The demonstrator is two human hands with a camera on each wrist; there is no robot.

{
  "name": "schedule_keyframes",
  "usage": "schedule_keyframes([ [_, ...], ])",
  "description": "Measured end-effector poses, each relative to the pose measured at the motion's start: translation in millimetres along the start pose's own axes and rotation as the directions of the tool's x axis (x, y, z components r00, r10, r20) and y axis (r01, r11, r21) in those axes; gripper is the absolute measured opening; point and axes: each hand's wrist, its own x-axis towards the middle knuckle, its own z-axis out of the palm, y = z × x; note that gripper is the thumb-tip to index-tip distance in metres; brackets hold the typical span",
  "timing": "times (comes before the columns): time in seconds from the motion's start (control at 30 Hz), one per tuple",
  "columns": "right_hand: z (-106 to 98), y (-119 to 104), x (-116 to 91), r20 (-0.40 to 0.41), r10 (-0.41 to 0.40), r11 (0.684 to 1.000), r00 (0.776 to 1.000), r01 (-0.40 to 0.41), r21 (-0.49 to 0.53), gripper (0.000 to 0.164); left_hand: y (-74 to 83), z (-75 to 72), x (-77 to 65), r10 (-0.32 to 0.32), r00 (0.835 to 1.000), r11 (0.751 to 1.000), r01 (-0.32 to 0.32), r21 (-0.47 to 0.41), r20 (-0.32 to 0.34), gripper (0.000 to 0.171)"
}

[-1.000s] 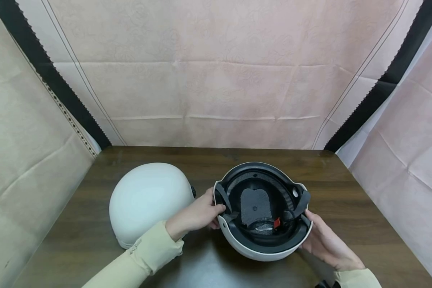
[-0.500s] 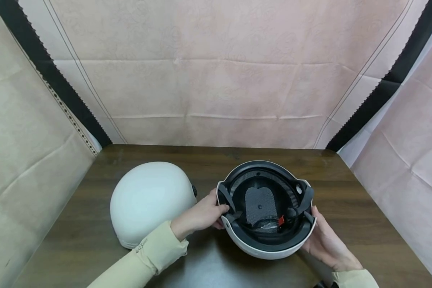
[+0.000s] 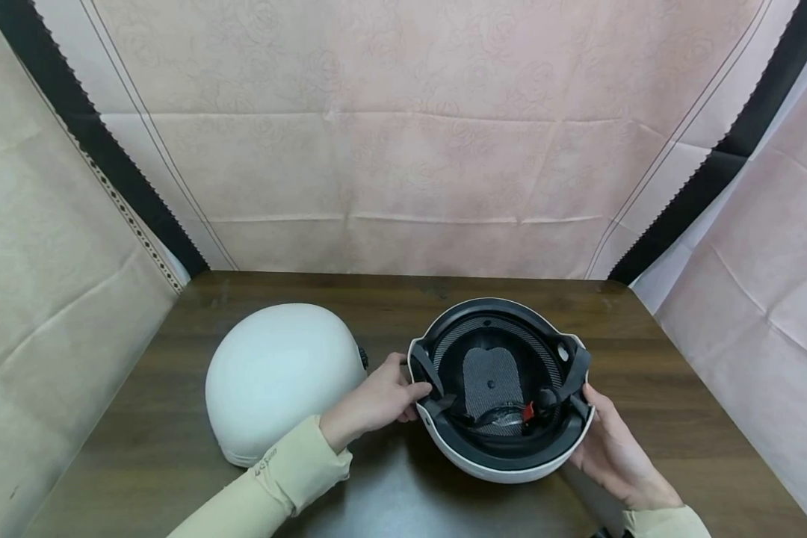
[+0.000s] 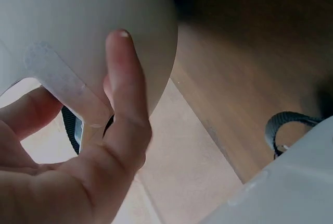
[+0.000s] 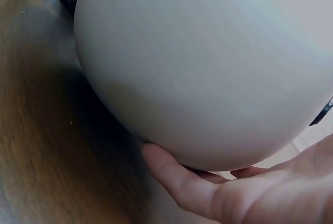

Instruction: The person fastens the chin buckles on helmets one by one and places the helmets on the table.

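Observation:
A white helmet (image 3: 491,377) is held tilted, its black padded inside, dark straps and red tab (image 3: 528,411) facing me. My left hand (image 3: 376,400) grips its left rim, the thumb at the inner edge and the fingers against the shell outside. On the opposite side my right hand (image 3: 622,452) holds the shell, thumb by the right rim. Fingers of the right hand (image 5: 203,190) curve against the smooth white shell (image 5: 208,67) in the right wrist view. A second white helmet (image 3: 282,381) sits dome up, just left of the left hand, with a black piece (image 3: 362,357) on its right side.
Both helmets are over a brown wooden table (image 3: 403,288). Pale cloth walls (image 3: 403,164) with black bands (image 3: 699,194) enclose its back and sides. A dark object (image 3: 601,533) shows at the bottom edge, near the right sleeve (image 3: 669,521).
The held helmet has shifted slightly to the right together with both hands. Their hold looks the same, and the second helmet stays where it was.

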Motion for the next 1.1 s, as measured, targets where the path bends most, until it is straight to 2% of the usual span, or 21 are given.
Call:
schedule_keyframes([
  [0.1, 0.6, -1.2, -1.3, -0.018, 0.013, 1.0, 1.0, -0.012, 0.012, 0.06, 1.6, 1.6, -1.4, 0.008, 1.0, 0.999, -0.008, 0.041, -0.016, 0.056],
  [0.2, 1.9, -3.6, -2.8, -0.019, 0.017, 1.0, 1.0, -0.017, 0.011, 0.058, 2.9, 2.6, -2.3, 0.022, 0.997, 0.992, -0.013, 0.123, -0.072, 0.058],
  [0.3, 6.4, -7.6, -4.2, -0.035, 0.011, 0.998, 0.999, -0.013, -0.054, 0.056, 5.5, 2.9, -4.5, 0.042, 0.991, 0.981, -0.017, 0.192, -0.124, 0.059],
  [0.37, 10.5, -10.8, -5.0, -0.054, 0.016, 0.992, 0.998, -0.022, -0.121, 0.055, 8.3, 3.4, -6.5, 0.068, 0.99, 0.977, -0.041, 0.21, -0.125, 0.059],
  [0.47, 15.7, -14.9, -5.4, -0.099, 0.017, 0.973, 0.995, -0.039, -0.226, 0.053, 12.3, 4.0, -10.0, 0.089, 0.992, 0.973, -0.066, 0.222, -0.091, 0.061],
  [0.57, 17.9, -18.7, -5.6, -0.125, 0.023, 0.958, 0.992, -0.058, -0.282, 0.054, 14.1, 3.6, -12.7, 0.08, 0.996, 0.963, -0.067, 0.261, -0.04, 0.072],
  [0.7, 17.7, -22.9, -7.2, -0.138, 0.024, 0.945, 0.99, -0.068, -0.319, 0.056, 14.2, 2.9, -16.4, 0.066, 0.996, 0.938, -0.083, 0.337, 0.062, 0.089],
  [0.8, 16.6, -25.3, -8.4, -0.143, 0.017, 0.936, 0.99, -0.066, -0.345, 0.056, 13.0, 3.5, -18.0, 0.073, 0.989, 0.913, -0.119, 0.389, 0.132, 0.092],
  [0.9, 15.0, -28.0, -9.8, -0.147, 0.013, 0.937, 0.989, -0.064, -0.344, 0.054, 10.8, 5.1, -18.3, 0.073, 0.985, 0.889, -0.137, 0.438, 0.159, 0.091],
  [1.0, 12.0, -30.1, -10.9, -0.114, 0.004, 0.949, 0.994, -0.039, -0.312, 0.053, 9.2, 6.8, -18.0, 0.069, 0.984, 0.872, -0.139, 0.47, 0.163, 0.091],
  [1.1, 8.5, -30.6, -10.9, -0.057, -0.014, 0.962, 0.998, -0.002, -0.273, 0.055, 9.9, 8.0, -17.2, 0.072, 0.983, 0.865, -0.147, 0.48, 0.171, 0.091],
])
